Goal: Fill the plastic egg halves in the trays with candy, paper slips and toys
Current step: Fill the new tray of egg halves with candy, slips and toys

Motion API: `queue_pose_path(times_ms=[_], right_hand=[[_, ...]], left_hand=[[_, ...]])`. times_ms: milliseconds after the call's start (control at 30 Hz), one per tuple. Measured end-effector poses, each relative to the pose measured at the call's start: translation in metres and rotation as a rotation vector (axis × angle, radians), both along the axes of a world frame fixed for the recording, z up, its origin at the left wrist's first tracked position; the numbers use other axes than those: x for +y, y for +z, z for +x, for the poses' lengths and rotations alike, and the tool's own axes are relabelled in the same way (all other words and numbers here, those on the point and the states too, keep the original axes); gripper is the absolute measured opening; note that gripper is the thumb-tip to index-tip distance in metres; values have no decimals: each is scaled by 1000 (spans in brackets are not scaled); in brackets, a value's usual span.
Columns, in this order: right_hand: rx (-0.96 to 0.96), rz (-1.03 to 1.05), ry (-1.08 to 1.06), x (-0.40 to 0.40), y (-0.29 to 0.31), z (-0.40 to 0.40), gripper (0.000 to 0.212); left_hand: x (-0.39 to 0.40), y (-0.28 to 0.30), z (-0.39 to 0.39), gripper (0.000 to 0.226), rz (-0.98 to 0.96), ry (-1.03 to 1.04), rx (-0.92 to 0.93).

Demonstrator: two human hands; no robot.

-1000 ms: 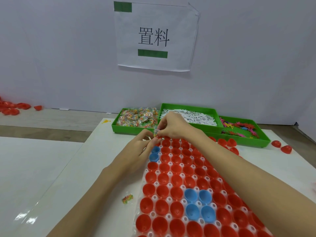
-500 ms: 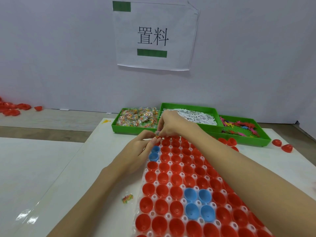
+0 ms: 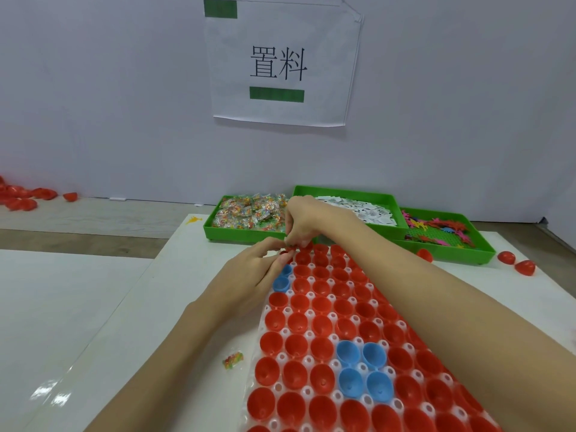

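Egg halves point(image 3: 321, 325) fill the white tray point(image 3: 307, 391) on the table point(image 3: 93, 307); both hands meet at its far edge, right hand point(image 3: 307, 221) and left hand point(image 3: 249, 272) pinching something tiny, unclear; candy bin point(image 3: 246, 213) just beyond.

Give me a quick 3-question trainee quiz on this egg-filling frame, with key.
1. True or false: the green plastic bin of white paper slips sits between the green plastic bin of wrapped candy and the green plastic bin of colourful toys.
2. Where do the left hand and right hand meet? A) far left corner of the clear egg tray B) toy bin
3. Fill in: the four grouped egg halves near the camera are ____.

Key: 1 true; 2 A; 3 blue.
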State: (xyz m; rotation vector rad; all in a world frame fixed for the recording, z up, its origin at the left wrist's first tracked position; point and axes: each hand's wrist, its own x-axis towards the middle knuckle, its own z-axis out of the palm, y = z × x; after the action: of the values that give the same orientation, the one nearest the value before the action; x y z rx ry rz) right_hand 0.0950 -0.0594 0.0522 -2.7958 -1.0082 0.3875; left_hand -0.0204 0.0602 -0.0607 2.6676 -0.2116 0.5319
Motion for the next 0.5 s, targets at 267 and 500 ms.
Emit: queue_pose_path(times_ms=[267,500], right_hand=[[-121,-210,-25,21,3,-6,49],[-20,33,3,-10,6,1,29]], left_hand=[[1,2,1,68,-76,-21,41],[0,2,-1,74,-177,-39,26]])
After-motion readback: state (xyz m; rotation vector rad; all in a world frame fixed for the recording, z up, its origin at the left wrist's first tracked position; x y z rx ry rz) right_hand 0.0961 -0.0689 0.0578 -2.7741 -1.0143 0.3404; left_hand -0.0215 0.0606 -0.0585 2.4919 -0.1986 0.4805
